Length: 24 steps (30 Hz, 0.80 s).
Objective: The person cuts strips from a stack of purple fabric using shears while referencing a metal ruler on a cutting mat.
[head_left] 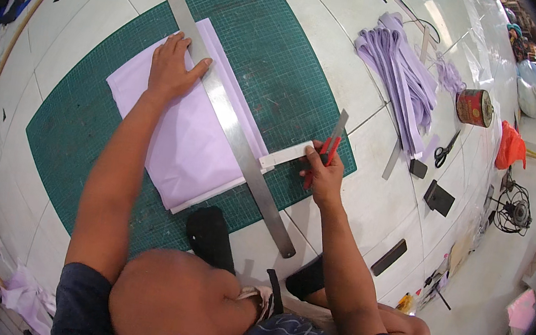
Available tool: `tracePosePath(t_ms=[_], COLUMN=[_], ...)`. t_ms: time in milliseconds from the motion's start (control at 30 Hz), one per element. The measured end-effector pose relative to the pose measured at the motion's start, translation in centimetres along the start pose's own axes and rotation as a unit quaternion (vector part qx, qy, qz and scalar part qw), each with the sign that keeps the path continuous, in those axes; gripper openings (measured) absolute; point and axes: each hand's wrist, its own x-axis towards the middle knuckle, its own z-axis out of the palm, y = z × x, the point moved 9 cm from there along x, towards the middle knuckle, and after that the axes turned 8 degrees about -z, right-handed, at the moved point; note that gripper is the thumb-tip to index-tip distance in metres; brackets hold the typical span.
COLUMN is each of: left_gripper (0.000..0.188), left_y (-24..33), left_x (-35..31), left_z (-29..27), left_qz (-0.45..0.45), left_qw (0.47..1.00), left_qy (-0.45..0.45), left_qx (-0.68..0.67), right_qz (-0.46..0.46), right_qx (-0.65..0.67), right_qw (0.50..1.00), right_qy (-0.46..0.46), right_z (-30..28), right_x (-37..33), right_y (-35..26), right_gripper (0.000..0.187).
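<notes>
A folded stack of lilac cloth (pixel 180 147) lies on a green cutting mat (pixel 287 69). Across the cloth runs a long steel ruler (pixel 230 123), leaving a narrow strip of cloth beyond its right side. My left hand (pixel 173 65) rests flat over the ruler and cloth near their far end, fingers stretched and thumb apart. In my right hand (pixel 323 178) are a red cutter knife (pixel 330 150), blade pointing up and away, and a short white ruler (pixel 286 155). The short ruler's other end meets the cloth's right edge close to the long ruler.
Bundled lilac strips (pixel 399 76) lie on the tiled floor at right, near a round tin (pixel 475 107), black scissors (pixel 445 149) and dark blocks (pixel 439 198). A small fan (pixel 516 208) stands farther right. My feet (pixel 210 231) are just below the mat.
</notes>
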Motion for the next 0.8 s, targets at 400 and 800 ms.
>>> tracePosePath(t_ms=[400,800], left_gripper=[0.135,0.131], left_y=[-0.9,-0.7], left_x=[0.8,0.8], left_z=[1.2,1.4], left_qz=[0.022,0.022], left_qw=[0.981,0.983], left_qy=[-0.179,-0.174], left_qx=[0.066,0.056], right_qz=[-0.001,-0.008], right_qx=[-0.055,-0.052], right_qw=[0.998,0.999], right_qy=[-0.009,-0.007], right_z=[0.9,0.9], right_x=[0.4,0.4], right_y=[1.8,1.4], right_gripper=[0.036,0.036])
